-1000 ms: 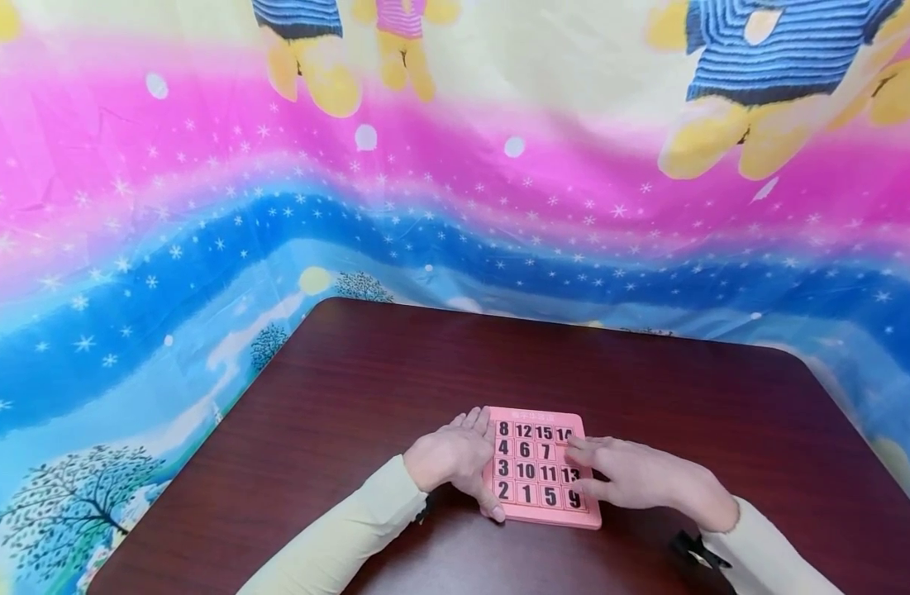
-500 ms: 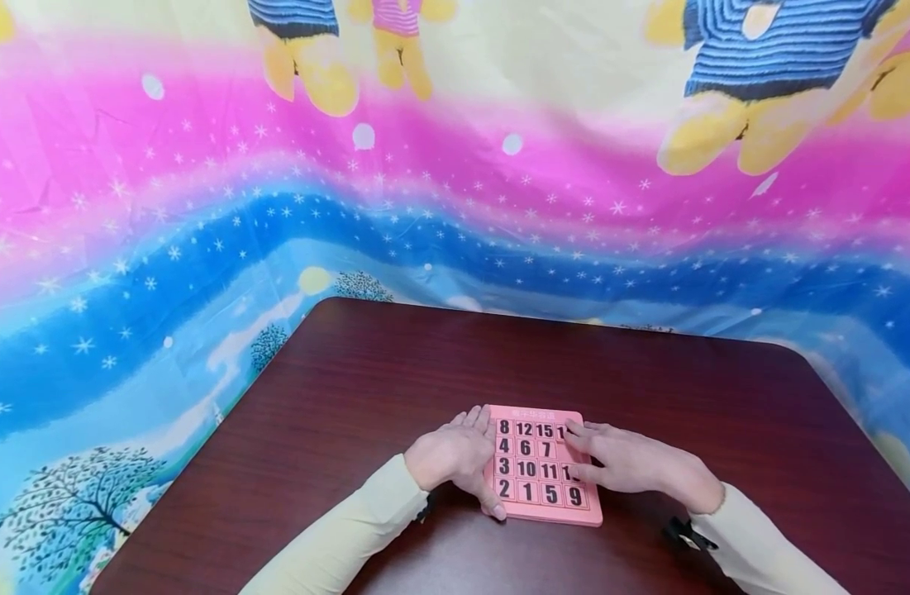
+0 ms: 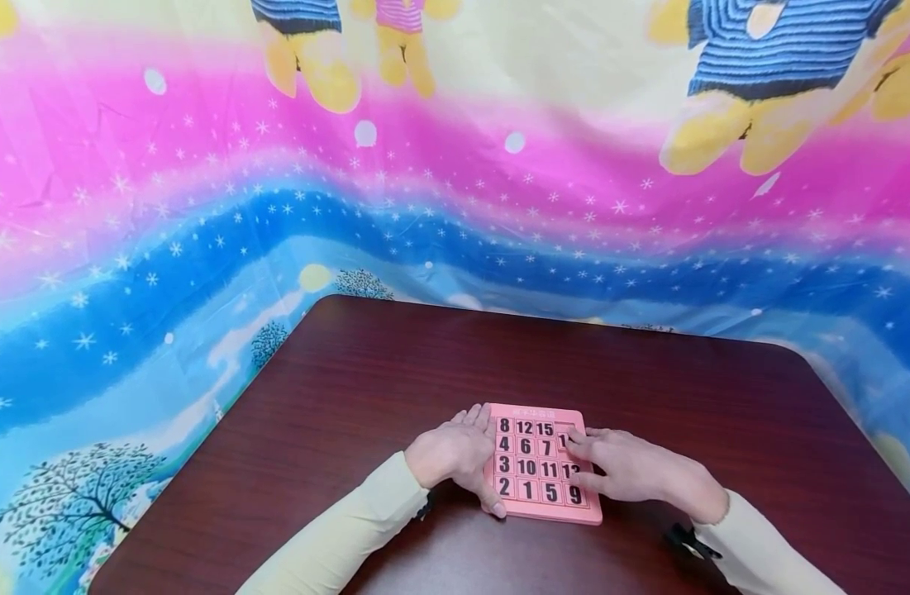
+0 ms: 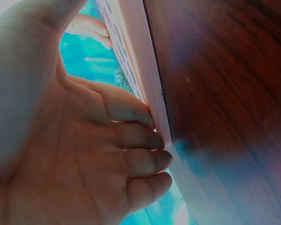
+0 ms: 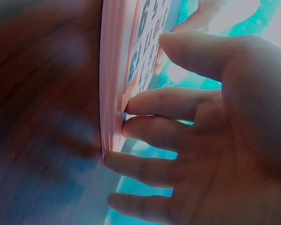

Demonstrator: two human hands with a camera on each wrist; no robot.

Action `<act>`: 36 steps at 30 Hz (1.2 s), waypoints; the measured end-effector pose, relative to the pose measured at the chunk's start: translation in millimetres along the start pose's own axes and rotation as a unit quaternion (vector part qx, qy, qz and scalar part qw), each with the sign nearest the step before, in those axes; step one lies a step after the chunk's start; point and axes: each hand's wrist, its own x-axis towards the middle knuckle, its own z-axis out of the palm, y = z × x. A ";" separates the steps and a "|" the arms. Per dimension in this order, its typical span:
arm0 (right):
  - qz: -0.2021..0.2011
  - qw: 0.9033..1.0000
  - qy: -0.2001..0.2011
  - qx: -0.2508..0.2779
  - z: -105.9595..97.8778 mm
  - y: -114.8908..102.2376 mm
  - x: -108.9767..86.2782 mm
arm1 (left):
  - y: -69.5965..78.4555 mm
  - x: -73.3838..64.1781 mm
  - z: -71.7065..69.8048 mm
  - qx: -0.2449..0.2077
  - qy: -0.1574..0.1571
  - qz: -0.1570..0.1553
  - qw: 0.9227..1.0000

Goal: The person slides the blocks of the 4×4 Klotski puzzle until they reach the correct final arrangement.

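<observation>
A pink number sliding puzzle lies flat on the table, its tiles marked in black. My left hand rests along the puzzle's left edge, fingers nearly straight, with the thumb at the lower left corner. In the left wrist view, the fingertips touch the side of the frame. My right hand reaches over the right side, its fingertips on the partly covered tile below the top right gap. Its thumb lies near the 13 tile. The right wrist view shows its fingers extended, two at the frame's edge.
The dark reddish-brown table has rounded far corners. Behind it hangs a colourful printed cloth with bears, snowflakes and trees. A black strap piece sits at the right wrist.
The right fingers first moved up the puzzle, then back down. The 14 tile has slid from the top right corner into the gap below. My left hand has stayed in place.
</observation>
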 end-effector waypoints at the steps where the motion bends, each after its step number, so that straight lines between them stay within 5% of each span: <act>1: -0.005 1.000 0.003 -0.005 0.4 -0.5 -0.7 | 0.0 -0.1 -0.2 0.000 0.000 0.000 1.000; 16: -0.015 1.000 -0.012 0.000 0.7 -12.0 -13.8 | -0.4 0.3 0.6 -0.006 -0.003 -0.001 1.000; 36: -0.047 0.999 0.002 -0.010 -1.0 -20.8 27.4 | -0.6 1.3 -0.2 -0.014 -0.009 -0.003 1.000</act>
